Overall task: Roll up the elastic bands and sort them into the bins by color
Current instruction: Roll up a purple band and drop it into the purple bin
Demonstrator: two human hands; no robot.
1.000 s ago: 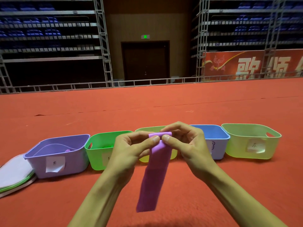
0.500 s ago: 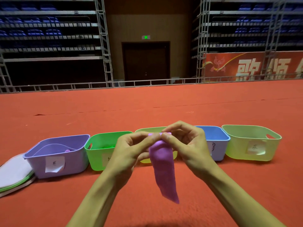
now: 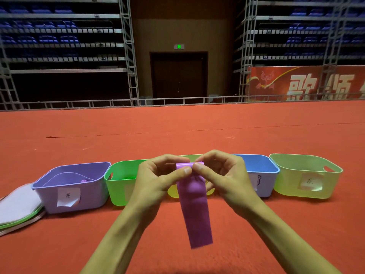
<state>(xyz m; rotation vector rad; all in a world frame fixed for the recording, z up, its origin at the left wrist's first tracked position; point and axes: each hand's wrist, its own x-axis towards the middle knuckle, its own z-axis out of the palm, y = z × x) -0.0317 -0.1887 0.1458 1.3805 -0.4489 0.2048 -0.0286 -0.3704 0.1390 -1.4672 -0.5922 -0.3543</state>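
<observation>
In front of the plastic bins, left hand and right hand pinch a flat purple band at its rolled top edge.

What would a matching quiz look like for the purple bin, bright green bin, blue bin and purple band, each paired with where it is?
Things:
1. purple bin
2. bright green bin
3. blue bin
4. purple band

Places:
a. second from the right in the row
b. pinched by left hand and right hand
c. far left of the row
d. second from the left in the row

Pairs: 1-c, 2-d, 3-a, 4-b
</observation>
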